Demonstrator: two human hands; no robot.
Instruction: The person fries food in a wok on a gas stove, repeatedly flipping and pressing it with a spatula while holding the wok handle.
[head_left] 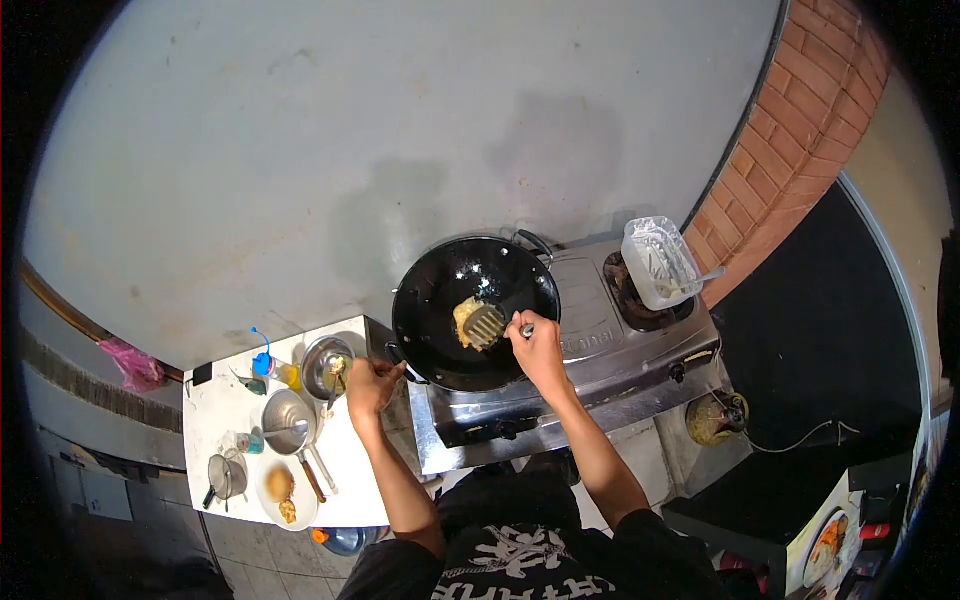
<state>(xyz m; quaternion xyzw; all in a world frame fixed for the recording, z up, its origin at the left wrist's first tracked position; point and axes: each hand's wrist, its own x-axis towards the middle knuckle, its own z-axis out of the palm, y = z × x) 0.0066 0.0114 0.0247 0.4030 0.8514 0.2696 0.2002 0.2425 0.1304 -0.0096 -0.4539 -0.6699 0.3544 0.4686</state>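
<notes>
A black wok (420, 335) with two side handles sits on the left burner of the stove. My right hand (540, 350) is closed around the handle of a slotted spatula (486, 326). The spatula's head lies over a yellowish piece of fried food (465, 312) in the wok and hides part of it. At the wok's left side, my left hand (370, 388) is closed with its fingertips on the near-left wok handle (394, 353).
The steel stove (590, 290) carries a plastic container (662, 265) with a utensil on its right burner. On the white table (355, 490) are metal bowls (318, 365), a strainer (226, 476), a bottle (285, 374) and a plate (306, 505) with food. A gas cylinder (717, 416) stands below.
</notes>
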